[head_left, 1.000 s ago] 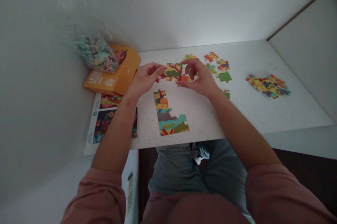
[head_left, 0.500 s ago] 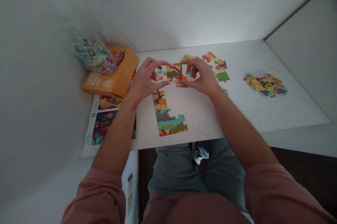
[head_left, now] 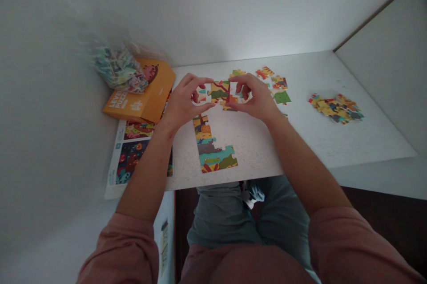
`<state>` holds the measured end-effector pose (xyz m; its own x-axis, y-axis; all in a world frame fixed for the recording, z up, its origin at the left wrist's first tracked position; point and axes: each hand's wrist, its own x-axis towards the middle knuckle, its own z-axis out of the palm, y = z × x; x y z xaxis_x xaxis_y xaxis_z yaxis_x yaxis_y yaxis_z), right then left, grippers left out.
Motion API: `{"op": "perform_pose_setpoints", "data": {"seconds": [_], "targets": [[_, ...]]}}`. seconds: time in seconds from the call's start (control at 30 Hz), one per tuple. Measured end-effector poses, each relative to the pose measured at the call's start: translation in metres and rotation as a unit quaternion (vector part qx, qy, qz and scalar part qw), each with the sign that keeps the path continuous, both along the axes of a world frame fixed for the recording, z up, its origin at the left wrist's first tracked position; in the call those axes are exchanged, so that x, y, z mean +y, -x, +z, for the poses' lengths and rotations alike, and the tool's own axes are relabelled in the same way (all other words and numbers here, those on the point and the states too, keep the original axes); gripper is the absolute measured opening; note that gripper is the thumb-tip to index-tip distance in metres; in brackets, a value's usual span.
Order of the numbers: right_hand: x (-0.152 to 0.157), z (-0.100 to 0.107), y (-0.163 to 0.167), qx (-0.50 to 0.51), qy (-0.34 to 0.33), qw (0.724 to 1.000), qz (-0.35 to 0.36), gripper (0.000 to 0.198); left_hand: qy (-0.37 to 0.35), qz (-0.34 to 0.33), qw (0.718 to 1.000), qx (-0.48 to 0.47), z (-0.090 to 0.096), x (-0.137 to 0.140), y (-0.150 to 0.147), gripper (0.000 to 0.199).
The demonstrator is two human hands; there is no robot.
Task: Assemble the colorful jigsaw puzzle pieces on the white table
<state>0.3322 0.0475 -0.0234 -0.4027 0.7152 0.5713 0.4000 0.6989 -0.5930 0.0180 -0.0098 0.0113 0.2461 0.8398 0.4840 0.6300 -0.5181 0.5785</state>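
Note:
My left hand point(head_left: 183, 102) and my right hand point(head_left: 257, 99) meet above the white table point(head_left: 316, 141), both pinching a joined cluster of puzzle pieces point(head_left: 220, 91) with a red tree on green and yellow. Thumb and fingers of each hand grip the cluster's side edges. Just below it lies an assembled L-shaped strip of puzzle point(head_left: 211, 145), flat on the table near the front edge.
Loose pieces point(head_left: 279, 89) lie behind my right hand, and a small heap point(head_left: 336, 108) sits further right. An orange puzzle box point(head_left: 143, 96) with a clear bag of pieces point(head_left: 117, 66) on it stands at the left wall, over a picture sheet point(head_left: 133, 155).
My left hand shifted from fingertip contact to a full pinch on the cluster's left side. Over the last half second the hands barely moved.

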Motion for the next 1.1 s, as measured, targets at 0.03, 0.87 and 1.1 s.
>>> {"op": "perform_pose_setpoints", "data": {"seconds": [0.03,0.87,1.1], "targets": [[0.0,0.0,0.0,-0.001,-0.003,1.0,0.0,0.093,0.0,-0.001,1.0,-0.001,0.0,0.0,0.0,0.067],[-0.112,-0.015,-0.205,-0.097,0.091,0.941,-0.311,0.069,0.008,0.011,0.999,0.037,-0.002,0.014,0.003,0.012],[-0.133,-0.017,-0.184,-0.189,0.162,0.864,-0.438,0.069,0.023,0.008,0.999,0.049,-0.003,0.013,0.001,0.021]]}}
